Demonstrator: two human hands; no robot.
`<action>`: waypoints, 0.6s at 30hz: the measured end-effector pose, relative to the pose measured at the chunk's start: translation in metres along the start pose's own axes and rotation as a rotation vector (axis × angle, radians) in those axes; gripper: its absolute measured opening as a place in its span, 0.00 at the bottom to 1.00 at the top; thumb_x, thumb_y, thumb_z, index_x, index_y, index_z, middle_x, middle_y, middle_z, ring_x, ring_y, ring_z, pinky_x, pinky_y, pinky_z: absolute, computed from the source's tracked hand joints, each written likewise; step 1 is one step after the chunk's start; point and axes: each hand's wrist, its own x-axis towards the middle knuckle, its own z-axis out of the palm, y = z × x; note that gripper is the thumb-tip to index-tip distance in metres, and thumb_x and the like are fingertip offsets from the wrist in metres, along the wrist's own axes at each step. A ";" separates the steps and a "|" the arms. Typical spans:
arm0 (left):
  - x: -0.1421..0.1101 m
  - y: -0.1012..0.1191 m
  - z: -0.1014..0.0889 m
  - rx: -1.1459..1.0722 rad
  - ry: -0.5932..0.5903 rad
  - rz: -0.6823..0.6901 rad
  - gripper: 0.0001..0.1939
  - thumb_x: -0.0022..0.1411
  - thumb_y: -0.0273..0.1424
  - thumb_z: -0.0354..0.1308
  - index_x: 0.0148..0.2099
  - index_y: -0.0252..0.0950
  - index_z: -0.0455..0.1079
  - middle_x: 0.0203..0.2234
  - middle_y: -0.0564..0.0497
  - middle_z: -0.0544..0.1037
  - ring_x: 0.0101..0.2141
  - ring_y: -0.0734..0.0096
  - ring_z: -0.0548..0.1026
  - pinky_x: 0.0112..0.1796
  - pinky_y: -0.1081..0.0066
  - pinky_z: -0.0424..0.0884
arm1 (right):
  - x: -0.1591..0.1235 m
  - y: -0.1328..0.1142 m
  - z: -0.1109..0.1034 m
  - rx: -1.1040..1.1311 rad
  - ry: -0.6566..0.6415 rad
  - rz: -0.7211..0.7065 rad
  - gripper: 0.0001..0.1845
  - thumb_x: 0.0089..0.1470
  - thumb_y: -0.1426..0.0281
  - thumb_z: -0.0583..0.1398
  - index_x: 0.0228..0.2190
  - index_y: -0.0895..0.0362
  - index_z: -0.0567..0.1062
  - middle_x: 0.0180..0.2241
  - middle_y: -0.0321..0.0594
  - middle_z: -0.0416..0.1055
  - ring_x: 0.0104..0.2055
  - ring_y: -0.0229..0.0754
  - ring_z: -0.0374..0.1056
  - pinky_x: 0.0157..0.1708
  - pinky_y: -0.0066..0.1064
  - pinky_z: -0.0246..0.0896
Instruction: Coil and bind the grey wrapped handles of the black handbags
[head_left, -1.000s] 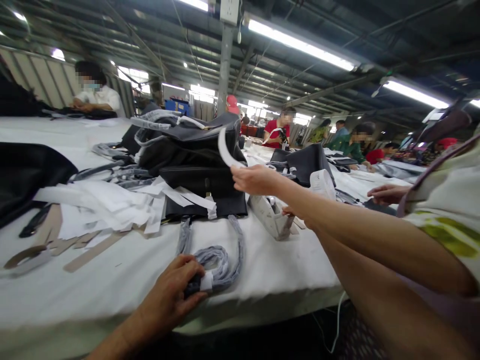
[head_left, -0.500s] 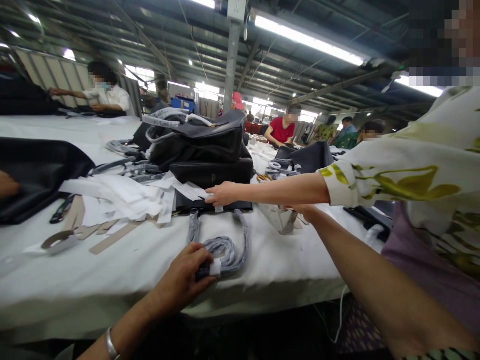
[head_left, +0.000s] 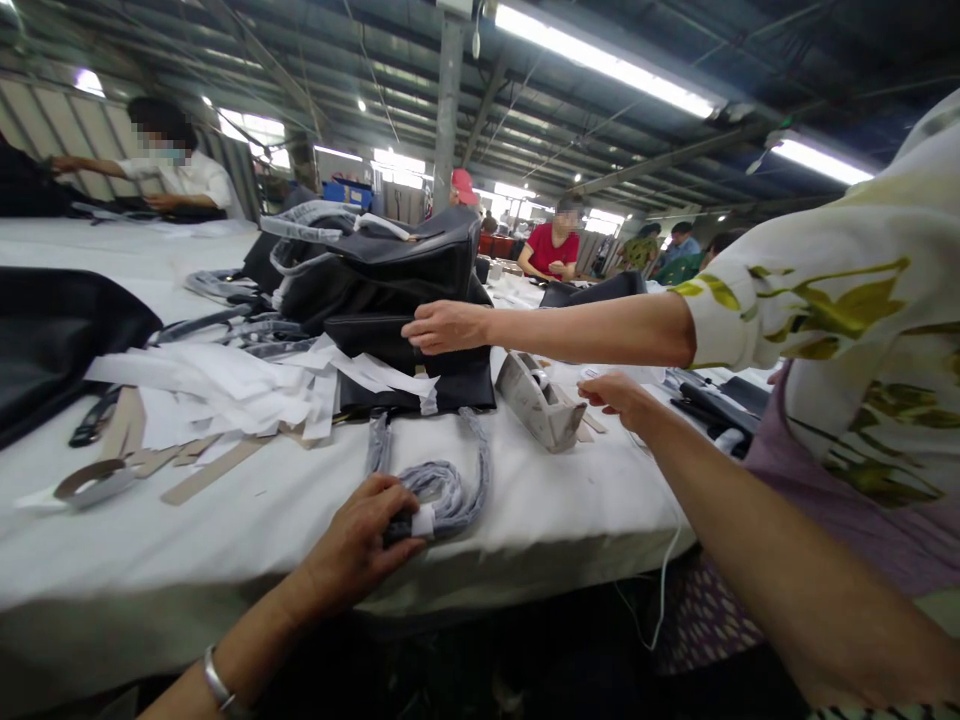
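Head view: your left hand (head_left: 371, 525), nearest, keeps its grip on the coiled strap (head_left: 456, 500), thumb and fingers closed about its left side beside a white band (head_left: 422, 520). The coil lies near the edge of the white-covered table (head_left: 532, 500), as half a second earlier. Beyond it, your right hand (head_left: 619, 395) has come off the tape dispenser (head_left: 536, 405) and now shows just beside its right end, fingers bent and nearly together; you cannot tell whether they hold anything. Farther on, a co-worker's hand (head_left: 448, 328), previously at the white strips (head_left: 225, 385), has risen to the front of the black bag (head_left: 367, 335). At left, the hand seen earlier on another black bag (head_left: 67, 340) is gone from view. Farthest, a person in red (head_left: 553, 250) stands more upright than before.
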 end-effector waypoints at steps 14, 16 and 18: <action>0.003 0.004 -0.002 -0.002 0.019 -0.003 0.11 0.55 0.33 0.62 0.41 0.37 0.68 0.39 0.47 0.68 0.41 0.64 0.70 0.43 0.66 0.71 | -0.047 0.067 -0.021 0.458 0.108 0.216 0.20 0.37 0.55 0.69 0.26 0.57 0.72 0.31 0.39 0.73 0.26 0.32 0.61 0.18 0.23 0.50; 0.003 0.005 -0.002 -0.006 0.022 -0.006 0.11 0.55 0.33 0.62 0.41 0.37 0.68 0.39 0.48 0.68 0.41 0.64 0.70 0.43 0.66 0.71 | -0.049 0.071 -0.021 0.509 0.061 0.232 0.21 0.38 0.55 0.69 0.26 0.57 0.71 0.25 0.36 0.69 0.23 0.30 0.57 0.17 0.23 0.48; 0.003 0.005 -0.002 -0.006 0.029 -0.003 0.11 0.55 0.33 0.62 0.41 0.37 0.68 0.38 0.48 0.69 0.41 0.64 0.70 0.43 0.66 0.71 | -0.051 0.076 -0.023 0.540 0.005 0.275 0.20 0.39 0.57 0.69 0.25 0.58 0.70 0.19 0.31 0.62 0.19 0.28 0.52 0.16 0.22 0.43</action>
